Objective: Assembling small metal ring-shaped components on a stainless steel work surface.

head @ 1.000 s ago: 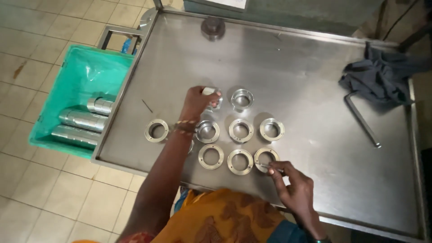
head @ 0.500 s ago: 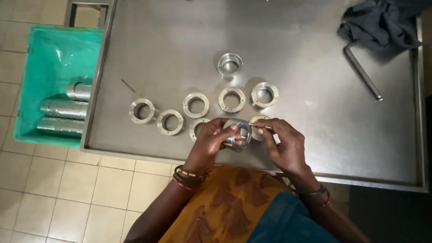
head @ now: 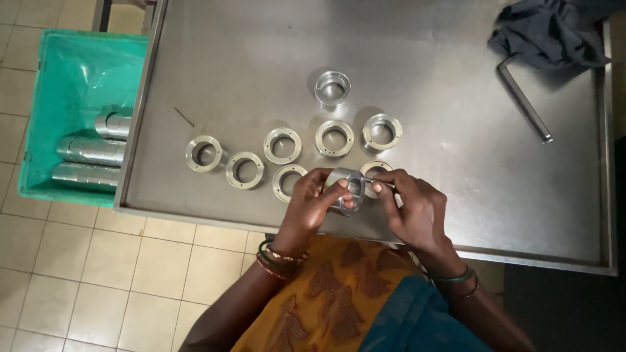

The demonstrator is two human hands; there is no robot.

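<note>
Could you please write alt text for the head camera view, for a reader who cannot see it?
Seen from above, a person's left hand holds a metal ring over the near edge of a steel table while the right hand puts a thin tool to it. More rings lie beyond, with a dark cloth and hex key far right; a green crate of metal cylinders sits left.

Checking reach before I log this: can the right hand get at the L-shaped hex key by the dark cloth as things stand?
Probably yes. The hex key lies on bare table with nothing between, but the right hand holds a thin tool against the ring in the left hand.
</note>
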